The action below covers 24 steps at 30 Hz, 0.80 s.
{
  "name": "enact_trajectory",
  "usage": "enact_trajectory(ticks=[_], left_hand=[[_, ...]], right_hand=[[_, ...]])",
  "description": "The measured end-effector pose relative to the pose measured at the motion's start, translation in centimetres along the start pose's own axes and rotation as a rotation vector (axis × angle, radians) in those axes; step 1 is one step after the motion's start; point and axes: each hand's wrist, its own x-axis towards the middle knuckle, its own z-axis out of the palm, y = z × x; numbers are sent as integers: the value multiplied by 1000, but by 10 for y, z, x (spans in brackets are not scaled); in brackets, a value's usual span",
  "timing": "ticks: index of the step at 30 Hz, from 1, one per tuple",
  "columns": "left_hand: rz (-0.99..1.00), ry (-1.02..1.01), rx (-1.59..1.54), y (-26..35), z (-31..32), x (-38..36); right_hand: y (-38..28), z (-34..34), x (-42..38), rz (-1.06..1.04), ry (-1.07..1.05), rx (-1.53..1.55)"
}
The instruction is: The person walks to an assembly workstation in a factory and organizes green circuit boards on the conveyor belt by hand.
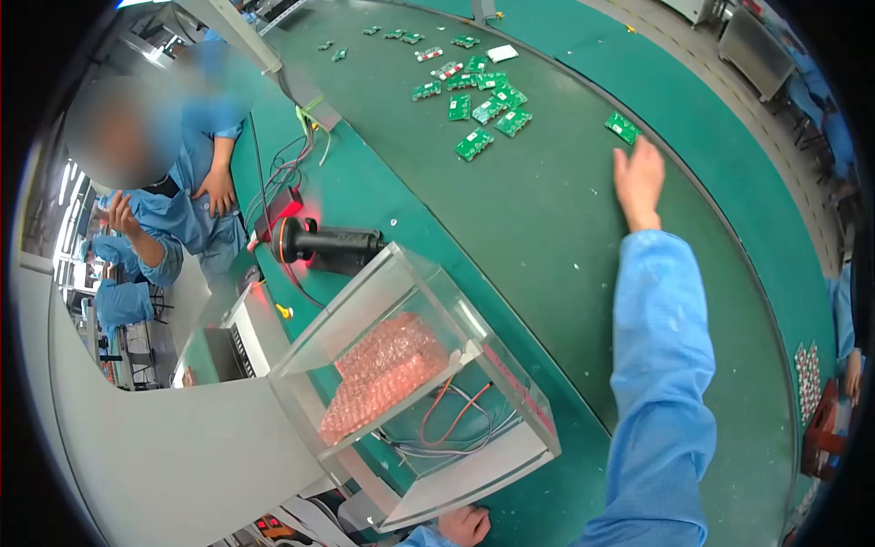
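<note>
My right hand [641, 182] reaches forward over the green conveyor surface [547, 228], thumb apart from the fingers. Its fingertips are right at the near edge of a single green circuit board [622, 128]. To the left of it, further back, lies a loose group of green circuit boards [489, 109], several with white labels. My left hand [465, 526] is low in the view, beside the bottom edge of a clear acrylic box [415, 383]. The fingers of that hand are curled, and what they hold, if anything, is hidden.
Pink bubble wrap [392, 369] and cables lie in the box. Behind it are a black handheld scanner [333, 244] and tangled wires [283, 169]. A person in blue [182, 201] sits across on the left. More small boards [807, 378] lie at the right edge.
</note>
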Motion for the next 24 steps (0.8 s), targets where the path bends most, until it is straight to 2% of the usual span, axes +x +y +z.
enact_trajectory(ticks=[2, 3, 4, 5, 6, 8, 11, 15, 16, 21, 24], left_hand=[[37, 26, 12, -7, 3, -4], [-39, -44, 15, -10, 10, -20], [-119, -117, 15, -12, 21, -45], [-203, -197, 12, -4, 11, -35], [23, -12, -29, -13, 8, -15], [13, -6, 9, -10, 2, -11], [1, 6, -5, -6, 4, -6], [-4, -22, -59, -5, -3, -6], [32, 31, -52, -3, -3, -1], [20, -18, -95, -4, -9, -3], [21, 7, -134, -4, -11, -5]], right_hand=[[-53, 29, 11, -30, -50, -73], [-78, 49, 17, -58, -60, -118], [-103, 60, 27, -77, -71, -17], [-121, 67, 29, -94, -89, 81], [-129, 69, 26, -70, -121, 118], [-139, 64, 26, -39, -177, 177], [-121, 31, -1, -135, -211, 178], [-84, -18, -43, -151, -281, 225], [-79, -34, -51, -142, -305, 267], [-66, -123, -120, -96, -367, 459], [-70, -172, -175, 18, -381, 539]])
